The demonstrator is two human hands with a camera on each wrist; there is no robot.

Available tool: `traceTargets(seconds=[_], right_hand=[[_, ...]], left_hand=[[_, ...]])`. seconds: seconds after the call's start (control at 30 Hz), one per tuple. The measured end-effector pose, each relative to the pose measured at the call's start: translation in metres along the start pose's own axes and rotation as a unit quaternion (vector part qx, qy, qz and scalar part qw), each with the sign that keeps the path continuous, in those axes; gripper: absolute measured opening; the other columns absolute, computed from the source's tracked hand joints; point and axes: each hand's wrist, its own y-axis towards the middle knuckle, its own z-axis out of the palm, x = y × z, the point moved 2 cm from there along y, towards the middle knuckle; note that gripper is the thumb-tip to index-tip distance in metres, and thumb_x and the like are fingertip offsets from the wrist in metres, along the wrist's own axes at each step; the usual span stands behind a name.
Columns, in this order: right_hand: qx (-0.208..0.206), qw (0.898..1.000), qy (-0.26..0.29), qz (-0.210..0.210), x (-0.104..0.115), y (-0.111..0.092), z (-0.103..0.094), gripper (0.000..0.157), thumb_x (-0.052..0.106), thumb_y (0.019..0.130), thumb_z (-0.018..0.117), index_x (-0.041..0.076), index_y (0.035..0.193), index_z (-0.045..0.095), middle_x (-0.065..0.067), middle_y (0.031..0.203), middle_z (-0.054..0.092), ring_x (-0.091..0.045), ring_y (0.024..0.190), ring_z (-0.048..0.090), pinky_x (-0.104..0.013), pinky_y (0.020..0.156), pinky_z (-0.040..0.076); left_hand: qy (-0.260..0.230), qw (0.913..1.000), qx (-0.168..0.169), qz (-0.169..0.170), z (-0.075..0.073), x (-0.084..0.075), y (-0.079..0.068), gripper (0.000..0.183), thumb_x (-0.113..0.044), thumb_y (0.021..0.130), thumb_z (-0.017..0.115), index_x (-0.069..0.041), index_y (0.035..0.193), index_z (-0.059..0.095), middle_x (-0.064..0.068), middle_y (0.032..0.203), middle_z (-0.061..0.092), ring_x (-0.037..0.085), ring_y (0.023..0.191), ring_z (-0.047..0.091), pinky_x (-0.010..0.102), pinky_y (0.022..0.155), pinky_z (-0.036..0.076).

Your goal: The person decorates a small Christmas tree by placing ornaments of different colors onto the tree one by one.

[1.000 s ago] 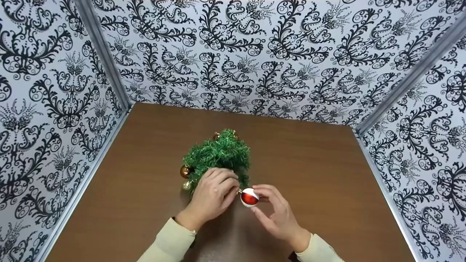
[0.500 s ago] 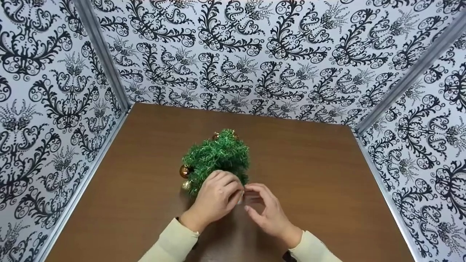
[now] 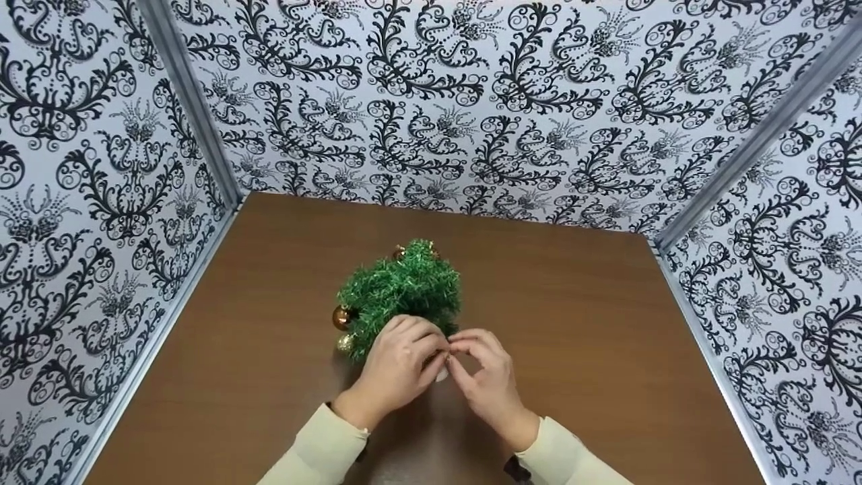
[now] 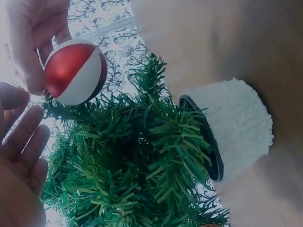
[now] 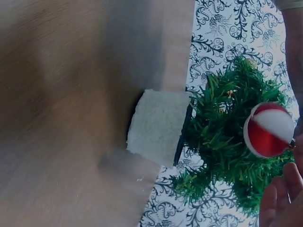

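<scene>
A red and white Christmas bauble (image 4: 75,71) hangs by its cap end in front of the small artificial Christmas tree (image 3: 404,289). My left hand (image 3: 401,357) pinches at the bauble's top, its fingers close against the green branches. From the right, my right hand (image 3: 488,377) brings thumb and forefinger together at the same spot, fingertips touching those of the left. In the head view the bauble is mostly hidden behind the hands; the right wrist view shows the bauble (image 5: 270,128) whole. The thin hanger between the fingertips is too small to make out.
The tree stands in a white, rough-textured pot (image 4: 236,125) with a dark rim. A brown bauble (image 3: 342,316) and a gold glitter bauble (image 3: 345,344) hang on its left side. Patterned walls (image 3: 431,108) enclose the brown table (image 3: 572,303) at the back and sides.
My right hand has let go of the bauble's round body and moved left to pinch at its top. The bauble has swung down under my left hand, which stays almost in place.
</scene>
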Motion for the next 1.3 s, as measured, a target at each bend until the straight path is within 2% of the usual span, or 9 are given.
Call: traceTargets(seconds=[0.2,0.33,0.53,0.73,0.87,1.0,1.17,1.3], right_hand=[[-0.004,1.0,0.023,-0.003,-0.001,0.001,0.005,0.026,-0.001,0.082,0.076,0.019,0.098,0.072,-0.003,0.112,0.066,-0.02,0.097,0.061,-0.026,0.083,0.051],[-0.003,1.0,0.01,0.0,-0.003,0.001,0.006,0.028,0.002,0.082,0.078,0.022,0.1,0.07,-0.001,0.111,0.065,-0.017,0.097,0.059,-0.031,0.078,0.052],[-0.014,1.0,-0.022,-0.001,-0.008,0.003,0.007,0.026,0.004,0.081,0.08,0.022,0.099,0.072,0.004,0.11,0.065,-0.013,0.101,0.058,-0.028,0.082,0.051],[-0.011,1.0,0.001,-0.009,-0.009,0.003,0.005,0.019,0.003,0.084,0.073,0.019,0.093,0.071,0.003,0.111,0.065,-0.018,0.102,0.059,-0.026,0.087,0.048],[-0.009,1.0,0.023,-0.013,0.009,0.007,-0.001,0.016,-0.003,0.081,0.071,0.011,0.087,0.07,-0.006,0.106,0.066,-0.025,0.098,0.059,-0.025,0.089,0.045],[-0.008,0.998,0.049,-0.035,0.034,0.015,-0.007,0.019,-0.014,0.075,0.069,0.004,0.083,0.067,-0.016,0.098,0.064,-0.031,0.091,0.059,-0.024,0.087,0.046],[-0.01,0.996,0.07,-0.054,0.035,0.016,-0.01,0.014,-0.01,0.08,0.068,0.003,0.085,0.066,-0.015,0.094,0.063,-0.028,0.088,0.058,-0.025,0.085,0.047],[-0.013,0.996,0.072,-0.046,0.032,0.015,-0.01,0.015,-0.013,0.079,0.067,0.001,0.084,0.066,-0.014,0.091,0.064,-0.028,0.087,0.059,-0.025,0.084,0.047]], left_hand=[[0.005,1.0,-0.003,-0.001,0.001,0.002,-0.002,0.004,-0.021,0.088,0.073,-0.017,0.089,0.074,-0.006,0.094,0.069,0.015,0.094,0.062,0.037,0.091,0.046],[0.009,1.0,-0.003,-0.001,0.002,0.003,-0.003,0.005,-0.022,0.089,0.073,-0.017,0.09,0.075,-0.006,0.094,0.069,0.015,0.094,0.063,0.037,0.091,0.046],[0.006,1.0,-0.002,-0.007,0.002,0.004,-0.003,0.006,-0.02,0.088,0.073,-0.017,0.091,0.076,-0.006,0.094,0.069,0.015,0.093,0.063,0.038,0.092,0.046],[0.009,0.9999,-0.003,-0.008,0.002,0.004,-0.003,0.005,-0.019,0.088,0.072,-0.018,0.09,0.075,-0.006,0.094,0.069,0.016,0.094,0.063,0.038,0.091,0.047],[0.029,0.9996,-0.005,-0.003,0.002,0.006,-0.003,0.003,-0.017,0.083,0.074,-0.018,0.087,0.074,-0.005,0.094,0.068,0.017,0.094,0.063,0.039,0.091,0.047],[0.022,0.9997,0.005,-0.001,0.001,0.006,-0.001,0.004,-0.018,0.083,0.07,-0.017,0.085,0.073,-0.004,0.097,0.068,0.018,0.096,0.063,0.039,0.092,0.046],[0.002,0.9999,0.006,0.009,0.003,0.006,-0.001,0.005,-0.017,0.084,0.069,-0.016,0.086,0.073,-0.003,0.097,0.068,0.018,0.096,0.063,0.039,0.091,0.047],[0.015,0.9998,0.008,0.01,0.005,0.007,-0.001,0.004,-0.016,0.082,0.071,-0.016,0.085,0.072,-0.004,0.094,0.068,0.017,0.093,0.063,0.038,0.089,0.047]])
